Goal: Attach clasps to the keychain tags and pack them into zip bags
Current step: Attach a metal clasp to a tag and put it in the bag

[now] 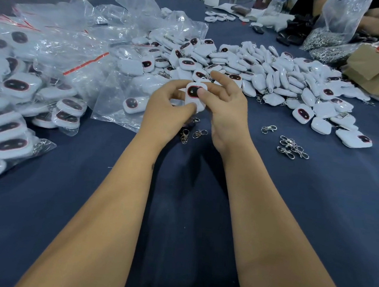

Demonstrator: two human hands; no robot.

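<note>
Left hand (pixel 168 112) and right hand (pixel 226 105) fingers pinching one white keychain tag (pixel 195 95), loose clasps (pixel 292 147) right of tag, filled zip bags (pixel 31 87) left of tag, blue counter (pixel 191 199) beneath

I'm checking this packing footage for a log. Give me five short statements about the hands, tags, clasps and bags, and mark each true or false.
1. Both hands, the left hand and the right hand, hold one white keychain tag. True.
2. The held tag shows its plain white back to the camera. False: its dark, red-rimmed face is towards the camera.
3. Loose metal clasps lie on the blue table cover to the right of the hands. True.
4. The filled zip bags are stacked on the right side. False: they lie on the left.
5. The loose pile of tags lies beyond the hands. True.
</note>
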